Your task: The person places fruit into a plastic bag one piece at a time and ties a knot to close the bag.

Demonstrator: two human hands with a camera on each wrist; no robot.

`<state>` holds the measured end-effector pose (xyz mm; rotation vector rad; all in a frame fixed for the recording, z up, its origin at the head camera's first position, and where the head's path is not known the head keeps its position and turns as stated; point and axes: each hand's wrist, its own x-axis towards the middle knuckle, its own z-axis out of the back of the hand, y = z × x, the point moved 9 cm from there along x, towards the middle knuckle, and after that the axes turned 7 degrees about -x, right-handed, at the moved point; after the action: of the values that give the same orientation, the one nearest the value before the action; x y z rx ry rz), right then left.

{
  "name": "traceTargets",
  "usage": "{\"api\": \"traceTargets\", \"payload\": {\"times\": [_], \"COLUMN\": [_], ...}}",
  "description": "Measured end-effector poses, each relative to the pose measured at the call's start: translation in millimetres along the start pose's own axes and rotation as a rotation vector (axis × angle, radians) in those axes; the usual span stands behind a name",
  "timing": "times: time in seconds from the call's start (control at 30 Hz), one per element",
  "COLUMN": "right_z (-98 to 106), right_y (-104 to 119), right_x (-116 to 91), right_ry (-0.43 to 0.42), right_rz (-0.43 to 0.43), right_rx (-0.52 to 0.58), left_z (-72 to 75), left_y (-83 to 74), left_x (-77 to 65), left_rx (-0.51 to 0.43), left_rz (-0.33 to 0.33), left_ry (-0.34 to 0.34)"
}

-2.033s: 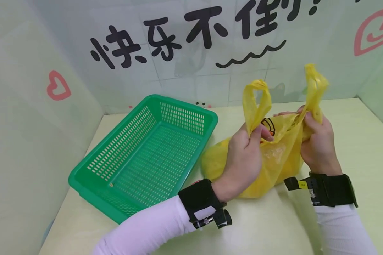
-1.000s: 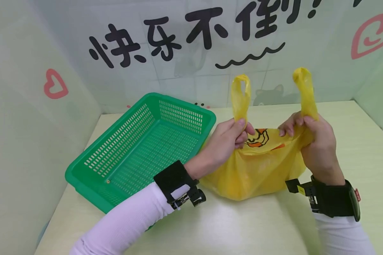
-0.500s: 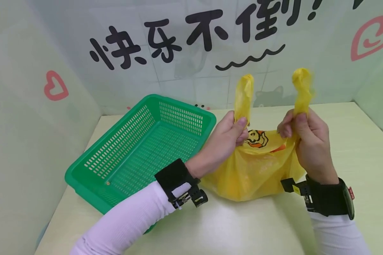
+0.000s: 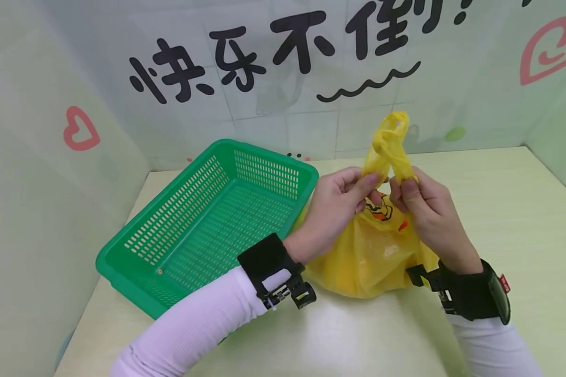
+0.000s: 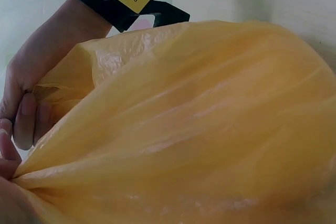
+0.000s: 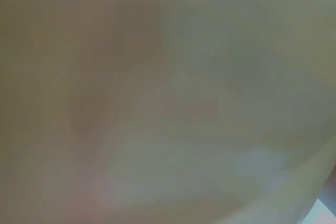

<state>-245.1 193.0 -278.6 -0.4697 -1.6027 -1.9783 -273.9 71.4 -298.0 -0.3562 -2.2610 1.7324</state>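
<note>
A yellow plastic bag, bulging with its contents, sits on the table right of the green basket, with a black and orange print near its top. My left hand pinches the base of one bag handle between thumb and fingers. My right hand pinches the other handle close beside it. Above the hands the two handle loops cross and overlap. The left wrist view is filled by the bag's stretched side, its gathered neck at lower left. In the right wrist view everything is blurred; what lies inside the bag is hidden.
A green slotted plastic basket stands at the left, its right side against the bag and partly behind my left arm. Behind the pale table rises a printed wall, with side walls at left and right.
Both hands have come closer together, the right one moving left. The handles, held upright and apart before, now cross above the bag. The basket has stayed in place.
</note>
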Motion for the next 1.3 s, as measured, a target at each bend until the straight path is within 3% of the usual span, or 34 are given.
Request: {"api": "traceTargets", "payload": {"times": [0.27,0.9,1.07,1.3], "right_z": [13,10,9,11], "right_y": [-8,-10,-9,-9], "right_x": [0,2,3,3], "right_ry": [-0.135,-0.141,-0.139,-0.152], "right_rz": [-0.073,-0.125,-0.114,-0.093], "right_rx": [0.101,0.138,0.141,0.148], "left_z": [-3.3,-14.4,-14.2,-9.0], "left_y": [-4.4,-4.6,-5.2,-3.9], "left_x": [-3.1,-6.2,-6.4,-3.4], "left_rx": [-0.050,0.033,0.045,-0.025], "left_rz": [-0.055,-0.072,-0.079,-0.060], "left_ry": [0.042,0.160,0.154,0.084]}}
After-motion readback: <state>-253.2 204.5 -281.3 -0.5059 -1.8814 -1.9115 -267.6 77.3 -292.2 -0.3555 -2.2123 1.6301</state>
